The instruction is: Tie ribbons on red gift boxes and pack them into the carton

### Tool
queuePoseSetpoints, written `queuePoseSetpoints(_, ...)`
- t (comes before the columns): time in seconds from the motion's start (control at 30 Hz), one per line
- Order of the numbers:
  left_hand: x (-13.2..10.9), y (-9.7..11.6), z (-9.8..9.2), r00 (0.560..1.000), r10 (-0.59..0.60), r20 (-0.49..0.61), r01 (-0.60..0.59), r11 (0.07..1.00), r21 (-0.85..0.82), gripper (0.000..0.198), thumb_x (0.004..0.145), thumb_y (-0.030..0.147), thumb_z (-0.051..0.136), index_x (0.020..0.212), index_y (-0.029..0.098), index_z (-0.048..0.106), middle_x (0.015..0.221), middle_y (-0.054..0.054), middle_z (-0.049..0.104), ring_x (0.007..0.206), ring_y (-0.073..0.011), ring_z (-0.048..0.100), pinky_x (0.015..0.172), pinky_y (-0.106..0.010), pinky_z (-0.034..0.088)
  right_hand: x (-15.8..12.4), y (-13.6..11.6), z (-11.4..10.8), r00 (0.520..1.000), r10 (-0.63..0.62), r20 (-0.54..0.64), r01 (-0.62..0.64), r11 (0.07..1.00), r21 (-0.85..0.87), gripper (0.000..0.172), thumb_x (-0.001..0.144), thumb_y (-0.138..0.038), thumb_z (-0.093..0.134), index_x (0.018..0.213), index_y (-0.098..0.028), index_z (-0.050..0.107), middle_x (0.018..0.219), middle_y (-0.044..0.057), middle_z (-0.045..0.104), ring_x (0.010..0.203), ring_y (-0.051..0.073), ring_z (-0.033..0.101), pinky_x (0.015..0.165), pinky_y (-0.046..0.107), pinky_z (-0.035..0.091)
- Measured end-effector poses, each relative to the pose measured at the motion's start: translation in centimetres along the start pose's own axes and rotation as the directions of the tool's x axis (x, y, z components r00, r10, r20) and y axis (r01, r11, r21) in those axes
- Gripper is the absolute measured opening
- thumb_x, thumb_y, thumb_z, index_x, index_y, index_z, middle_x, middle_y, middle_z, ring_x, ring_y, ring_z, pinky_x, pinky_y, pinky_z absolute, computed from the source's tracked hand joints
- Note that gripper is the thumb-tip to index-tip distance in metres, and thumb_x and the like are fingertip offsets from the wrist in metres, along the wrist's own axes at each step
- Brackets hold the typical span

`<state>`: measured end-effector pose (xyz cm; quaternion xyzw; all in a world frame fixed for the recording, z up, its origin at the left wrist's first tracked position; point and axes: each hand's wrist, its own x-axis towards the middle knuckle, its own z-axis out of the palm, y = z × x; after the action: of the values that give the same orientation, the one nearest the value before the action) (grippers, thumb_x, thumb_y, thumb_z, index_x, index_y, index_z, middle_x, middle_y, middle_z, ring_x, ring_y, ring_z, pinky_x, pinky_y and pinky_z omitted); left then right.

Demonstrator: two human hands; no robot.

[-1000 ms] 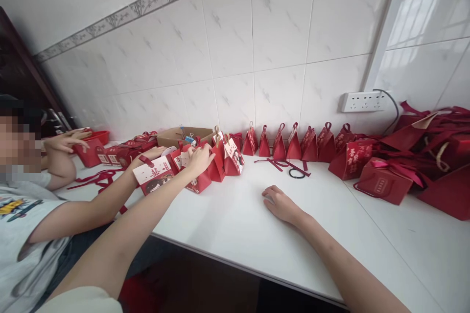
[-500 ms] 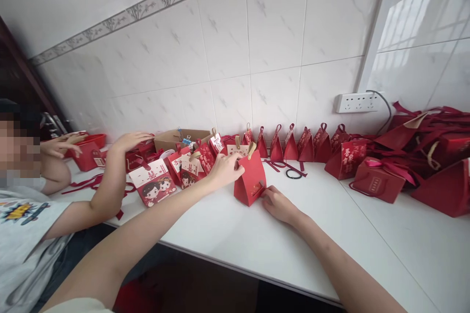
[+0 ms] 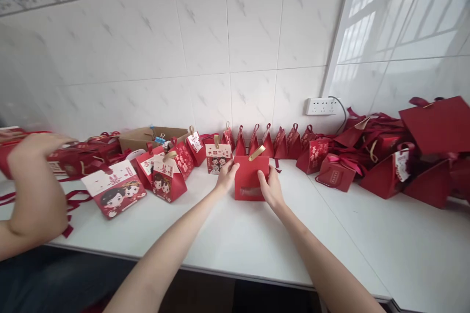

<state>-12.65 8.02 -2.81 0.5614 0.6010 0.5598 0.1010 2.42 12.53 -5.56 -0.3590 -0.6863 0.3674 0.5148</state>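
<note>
A red gift box point(image 3: 248, 174) with a gold ribbon loop on top stands upright on the white table, a small clear window low on its near face. My left hand point(image 3: 226, 176) is closed on its left edge. On the right side, my right hand point(image 3: 270, 188) grips it with the thumb pressed on the near face and the fingers behind. Just behind my left hand stands a cream-and-red box point(image 3: 218, 157) with cartoon figures. More cartoon boxes, such as a tilted one point(image 3: 114, 189) and an upright one point(image 3: 165, 182), stand to the left.
Along the wall runs a row of small red boxes point(image 3: 281, 144). A heap of red boxes and ribbons point(image 3: 385, 156) fills the right side. A cardboard carton point(image 3: 128, 141) with clips sits at the back left. Another person's arm point(image 3: 36, 190) reaches in at far left. A power strip point(image 3: 323, 106) is on the wall.
The red box has turned so its windowed face points towards me. My right hand has moved up from its base to its right side; my left hand has gone from its top to its left edge.
</note>
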Motion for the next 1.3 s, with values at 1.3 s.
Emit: queuePoseSetpoints(1.3, 0.0, 7.7, 1.5, 0.97, 0.204, 0.13, -0.183, 0.971, -0.152, 0.018, 0.08, 0.034, 0.056, 0.071, 0.019, 0.063, 0.069, 0.0, 0.065, 0.067, -0.0147, 0.06, 0.064, -0.025, 0.048, 0.2, -4.4, -5.6, 0.91, -0.412, 0.046, 0.413, 0.91, -0.023, 0.005, 0.077, -0.025, 0.059, 0.08, -0.021, 0.06, 0.079, 0.0, 0.066, 0.074, 0.015, 0.062, 0.071, 0.029, 0.05)
